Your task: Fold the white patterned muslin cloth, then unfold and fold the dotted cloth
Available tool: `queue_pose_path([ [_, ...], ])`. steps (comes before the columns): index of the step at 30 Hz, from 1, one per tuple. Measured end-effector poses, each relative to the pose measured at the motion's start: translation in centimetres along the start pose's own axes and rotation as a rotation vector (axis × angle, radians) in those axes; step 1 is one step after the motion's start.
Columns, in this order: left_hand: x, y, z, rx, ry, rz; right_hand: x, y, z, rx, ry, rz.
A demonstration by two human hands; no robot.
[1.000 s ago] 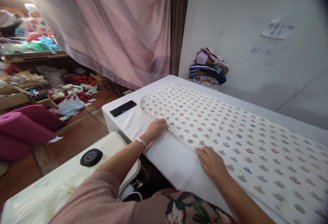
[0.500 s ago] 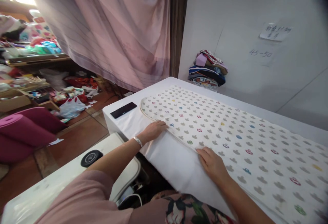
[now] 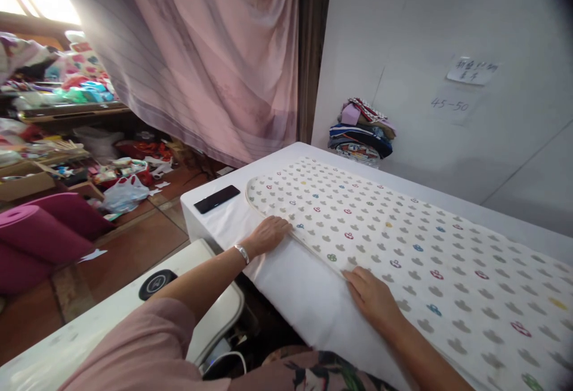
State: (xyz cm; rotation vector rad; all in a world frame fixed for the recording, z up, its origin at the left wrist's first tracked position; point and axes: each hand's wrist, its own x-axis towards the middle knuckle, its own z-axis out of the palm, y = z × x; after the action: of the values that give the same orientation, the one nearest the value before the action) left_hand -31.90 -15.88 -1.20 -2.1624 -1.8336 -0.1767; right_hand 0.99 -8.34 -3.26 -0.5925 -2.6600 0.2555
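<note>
A white cloth (image 3: 367, 224) printed with grey shapes and small coloured figures lies flat over the white table (image 3: 215, 224). Its near left corner is rounded and the border looks bound. My left hand (image 3: 271, 234), with a bracelet (image 3: 242, 253) at the wrist, has its fingers closed on the near edge, not far from that corner. Further right along the same edge, my right hand (image 3: 369, 292) pinches the border between thumb and fingers. The thumb of my left hand is hidden. A black phone (image 3: 217, 199) rests left of the cloth.
A stack of folded fabrics (image 3: 362, 128) stands behind the table by the white wall. A pink curtain (image 3: 215, 62) hangs at the back. At lower left is a pale surface with a round black object (image 3: 157, 283). Pink rolls (image 3: 45, 236) and clutter lie on the left.
The view has tilted up slightly, so things sit a little lower in the picture. Both hands keep their places on the cloth's edge, and the cloth looks unmoved.
</note>
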Motion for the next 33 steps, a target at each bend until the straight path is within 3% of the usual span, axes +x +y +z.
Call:
queue_pose_path([
  [5, -0.6, -0.2, 0.2, -0.02, -0.073, 0.016, -0.2, 0.1, 0.6, -0.019, -0.004, -0.001],
  [11, -0.2, -0.1, -0.2, 0.03, -0.151, -0.08, -0.6, 0.7, 1.4, -0.043, 0.038, -0.066],
  [18, -1.4, -0.2, -0.5, -0.021, -0.095, -0.1, -1.2, 1.6, 2.4, -0.065, 0.07, -0.101],
  [33, -1.2, -1.1, 0.3, -0.08, -0.117, -0.133, -0.5, 0.5, 1.9, -0.047, -0.061, -0.035],
])
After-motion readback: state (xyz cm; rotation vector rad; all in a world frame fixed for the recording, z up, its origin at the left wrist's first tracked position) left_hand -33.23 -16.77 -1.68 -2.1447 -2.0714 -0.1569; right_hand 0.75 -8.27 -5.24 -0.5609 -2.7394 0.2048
